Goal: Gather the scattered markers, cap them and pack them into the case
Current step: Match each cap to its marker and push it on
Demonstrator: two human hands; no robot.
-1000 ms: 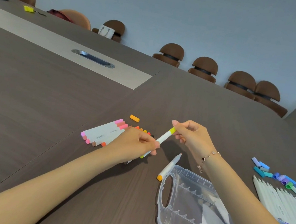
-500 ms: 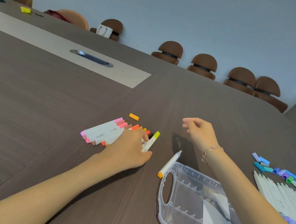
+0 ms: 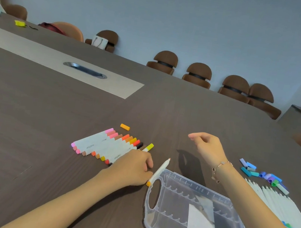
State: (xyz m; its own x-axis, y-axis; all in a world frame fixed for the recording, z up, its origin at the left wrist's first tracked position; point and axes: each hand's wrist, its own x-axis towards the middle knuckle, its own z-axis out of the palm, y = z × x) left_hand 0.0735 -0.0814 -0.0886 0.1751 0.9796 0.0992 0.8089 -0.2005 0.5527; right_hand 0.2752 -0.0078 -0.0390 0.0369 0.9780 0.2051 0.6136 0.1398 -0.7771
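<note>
— Since the left hand [image 3: 133, 168] is lying with curled fingers at the end of the capped row [image 3: 107, 146], next to the yellow-capped marker [image 3: 147, 147], is it gripping anything?

— I cannot tell; its fingers are hiding what is under them. The right hand [image 3: 206, 146] is hovering relaxed above the surface [image 3: 28, 115], holding nothing.

— What is needing a cap?

— The uncapped marker [image 3: 159, 171] is lying just beside the clear case [image 3: 190, 207], tip bare, orange end toward the handle. The loose orange cap [image 3: 125, 126] is sitting beyond the row, likely its match.

— So how to do it well?

— I'm thinking: lift the marker by mid-barrel, fetch that cap, push it straight on until seated, then add it to the row.
</note>
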